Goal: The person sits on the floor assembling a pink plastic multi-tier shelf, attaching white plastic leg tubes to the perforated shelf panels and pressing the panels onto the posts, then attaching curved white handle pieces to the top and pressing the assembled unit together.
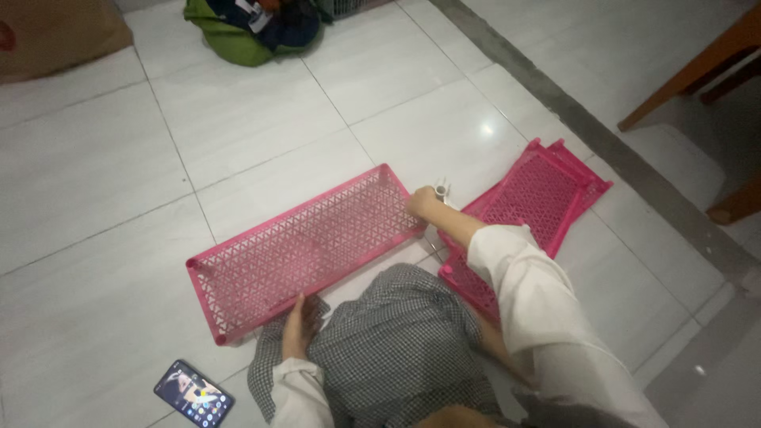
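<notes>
A long pink lattice shelf panel lies flat on the white tiled floor in front of the seated person. The right hand closes its grip on a short grey tube at the panel's far corner. The left hand rests on the near edge (fingers loose, holding nothing). More pink panels are stacked just beside, and a phone lies near the knee.

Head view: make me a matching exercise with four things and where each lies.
Things:
1. Long pink plastic lattice shelf
2. Dark smartphone with lit screen
3. Stack of pink lattice panels
4. Green cloth bag

Places:
A. Top of the view, far across the floor
B. Between the two hands
C. Bottom left, on a tile
D. Right of the right hand

Pairs: 1-B, 2-C, 3-D, 4-A
</notes>
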The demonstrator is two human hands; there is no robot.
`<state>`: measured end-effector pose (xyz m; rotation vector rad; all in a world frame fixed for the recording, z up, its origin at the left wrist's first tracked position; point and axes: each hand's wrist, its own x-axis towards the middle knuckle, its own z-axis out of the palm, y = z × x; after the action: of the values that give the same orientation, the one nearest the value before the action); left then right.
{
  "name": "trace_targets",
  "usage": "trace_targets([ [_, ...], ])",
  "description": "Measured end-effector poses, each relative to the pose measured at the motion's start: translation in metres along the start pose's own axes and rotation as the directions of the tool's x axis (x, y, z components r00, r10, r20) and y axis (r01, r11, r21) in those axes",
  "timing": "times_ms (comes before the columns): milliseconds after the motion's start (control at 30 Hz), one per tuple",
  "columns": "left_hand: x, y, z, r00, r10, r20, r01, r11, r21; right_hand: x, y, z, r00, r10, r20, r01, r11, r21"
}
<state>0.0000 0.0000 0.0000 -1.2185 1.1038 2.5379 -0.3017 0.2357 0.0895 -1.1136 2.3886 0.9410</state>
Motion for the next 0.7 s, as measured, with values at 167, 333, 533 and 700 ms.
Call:
trace_targets([
  [167, -0.002, -0.001, 0.003, 1.0, 0.017, 0.005, -0.017, 0.999, -0.028, -0.039, -0.026, 0.058, 0.779, -0.169, -0.604, 0.092, 0.983, -0.157],
  [333, 0.0, -0.003, 0.005, 0.999, 0.012, 0.039, -0.013, 0.999, 0.032, -0.125, -0.014, 0.146, 0.831, 0.035, -0.555, 0.109, 0.968, 0.224],
  [533, 0.001, -0.007, 0.005, 1.0, 0.013, 0.002, -0.013, 0.999, 0.037, -0.199, 0.017, 0.206, 0.862, 0.362, -0.354, -0.254, 0.914, 0.317],
  [700, -0.004, -0.011, 0.002, 0.998, 0.061, 0.006, -0.061, 0.996, 0.061, -0.197, 0.008, 0.211, 0.857, 0.368, -0.36, -0.255, 0.911, 0.324],
])
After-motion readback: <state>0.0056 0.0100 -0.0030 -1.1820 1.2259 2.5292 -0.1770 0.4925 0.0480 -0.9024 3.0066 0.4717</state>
